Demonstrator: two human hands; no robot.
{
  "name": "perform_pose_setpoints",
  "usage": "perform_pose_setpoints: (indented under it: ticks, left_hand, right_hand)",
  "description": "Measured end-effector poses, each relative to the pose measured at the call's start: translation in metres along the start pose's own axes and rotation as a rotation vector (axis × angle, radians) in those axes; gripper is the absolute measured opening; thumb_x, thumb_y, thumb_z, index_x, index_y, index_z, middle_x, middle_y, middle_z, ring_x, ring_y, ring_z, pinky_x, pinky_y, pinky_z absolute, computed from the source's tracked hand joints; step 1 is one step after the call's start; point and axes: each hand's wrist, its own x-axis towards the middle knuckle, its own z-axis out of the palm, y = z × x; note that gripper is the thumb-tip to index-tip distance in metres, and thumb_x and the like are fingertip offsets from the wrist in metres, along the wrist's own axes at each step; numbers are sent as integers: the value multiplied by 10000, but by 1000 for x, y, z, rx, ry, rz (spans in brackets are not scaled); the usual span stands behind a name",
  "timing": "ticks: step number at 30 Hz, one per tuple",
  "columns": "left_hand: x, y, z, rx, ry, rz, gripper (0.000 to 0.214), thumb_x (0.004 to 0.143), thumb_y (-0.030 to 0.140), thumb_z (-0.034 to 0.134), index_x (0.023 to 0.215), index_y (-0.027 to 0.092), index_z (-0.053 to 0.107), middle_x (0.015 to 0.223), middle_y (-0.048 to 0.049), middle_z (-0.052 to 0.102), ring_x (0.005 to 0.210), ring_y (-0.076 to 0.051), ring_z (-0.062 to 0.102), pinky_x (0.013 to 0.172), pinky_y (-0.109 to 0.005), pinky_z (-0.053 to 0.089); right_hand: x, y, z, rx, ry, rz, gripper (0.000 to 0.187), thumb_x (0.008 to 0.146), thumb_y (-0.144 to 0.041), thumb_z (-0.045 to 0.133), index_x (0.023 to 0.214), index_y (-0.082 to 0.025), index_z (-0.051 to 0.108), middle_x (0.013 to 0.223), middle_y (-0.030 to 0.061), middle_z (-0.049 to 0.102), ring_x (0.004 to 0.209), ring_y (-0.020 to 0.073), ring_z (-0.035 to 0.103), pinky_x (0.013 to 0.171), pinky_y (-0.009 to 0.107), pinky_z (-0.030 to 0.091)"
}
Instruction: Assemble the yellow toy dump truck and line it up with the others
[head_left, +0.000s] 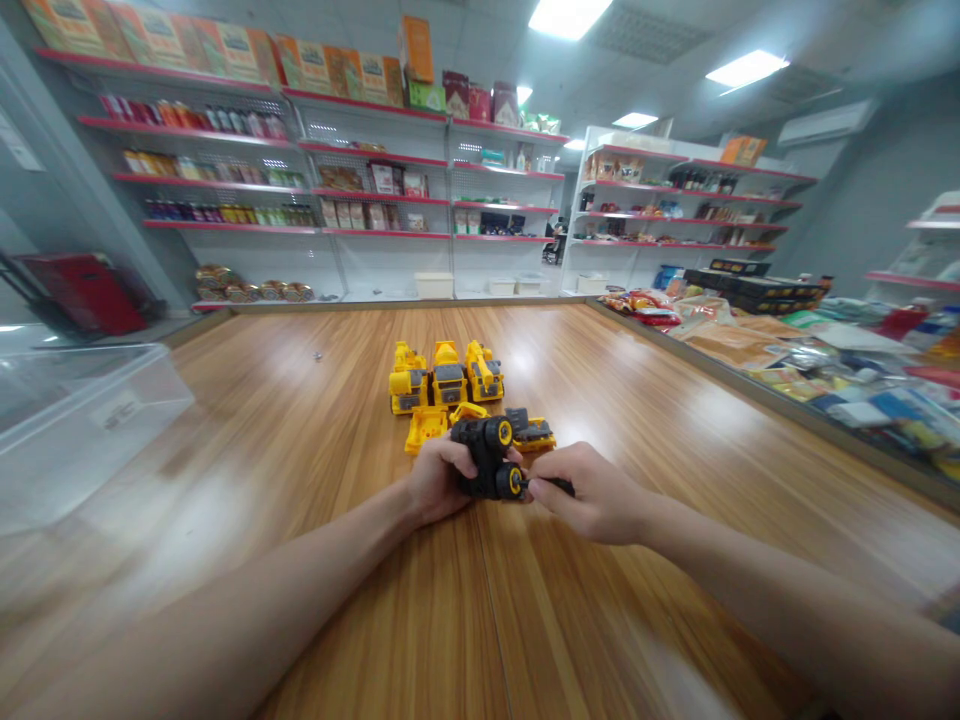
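Observation:
My left hand is closed around a black toy truck chassis, tilted so that two wheels with yellow hubs face right. In my right hand is a small screwdriver with a dark handle; its tip meets the hub of the lower wheel. Just behind the chassis lie a yellow toy dump bed and a yellow and grey toy part. Farther back, three yellow toy construction trucks stand side by side on the table.
The wooden table spreads around my arms. A clear plastic bin sits at the left edge, and a tiny object lies at the far left. Packaged goods are piled beyond the right edge. Stocked shelves stand behind.

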Motion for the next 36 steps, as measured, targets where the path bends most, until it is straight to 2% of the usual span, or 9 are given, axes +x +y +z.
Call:
perform_pose_setpoints:
  ticks: [11,19,28,36]
  left_hand:
    - [-1,-3,4,151,-40,34,439,398,44,457,814,107,582,818,-126,735,738,-284,690,657,-416,554]
    - [-1,-3,4,144,-27,0,450,358,52,447,788,110,568,774,-124,731,704,-278,680,643,-418,551]
    - [1,-4,-1,143,20,23,461,391,62,453,820,95,618,766,-117,724,716,-269,680,652,-416,553]
    - [2,-2,4,153,60,27,459,411,53,465,823,88,663,791,-113,725,747,-262,678,687,-411,548]
  right_hand:
    - [-1,-2,-1,-136,-131,-4,227,881,-176,468,684,-147,577,645,6,582,575,93,453,575,226,323]
    - [0,-3,1,-71,-186,18,230,918,-195,456,738,-152,593,655,-14,572,573,81,459,565,210,318]
    - [-2,-6,0,-290,-93,-4,223,898,-205,485,720,-156,610,683,15,642,599,103,510,567,239,309]
    - [-3,-7,-2,-425,-44,-5,178,888,-219,499,759,-168,611,754,32,681,687,148,594,629,267,345]
